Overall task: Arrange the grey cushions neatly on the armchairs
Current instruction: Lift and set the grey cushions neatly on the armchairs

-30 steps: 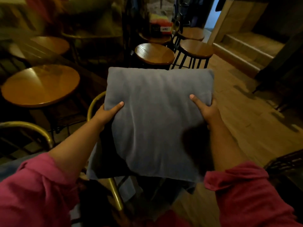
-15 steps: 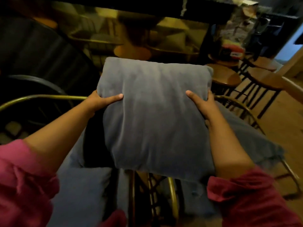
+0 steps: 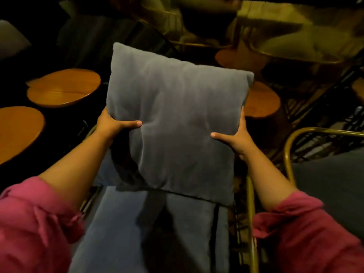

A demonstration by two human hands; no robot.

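A square grey cushion (image 3: pixel 177 115) stands nearly upright in the middle of the view, its lower edge touching the grey seat cushion (image 3: pixel 122 233) of an armchair with a brass tube frame (image 3: pixel 251 223). My left hand (image 3: pixel 112 124) grips the cushion's left edge, thumb across its front. Gripping the right edge is my right hand (image 3: pixel 236 137), its thumb also on the front. Both arms wear pink sleeves. The chair's backrest is hidden behind the cushion.
Round wooden tables stand at the left (image 3: pixel 63 87) and near left (image 3: pixel 17 133). A wooden stool (image 3: pixel 262 103) sits behind the cushion on the right. A second brass-framed armchair (image 3: pixel 323 134) with a dark cushion (image 3: pixel 331 184) stands at the right.
The view has swung left and down over the armchair. The cushion, held in both hands throughout, has come down until its lower edge meets the seat cushion.
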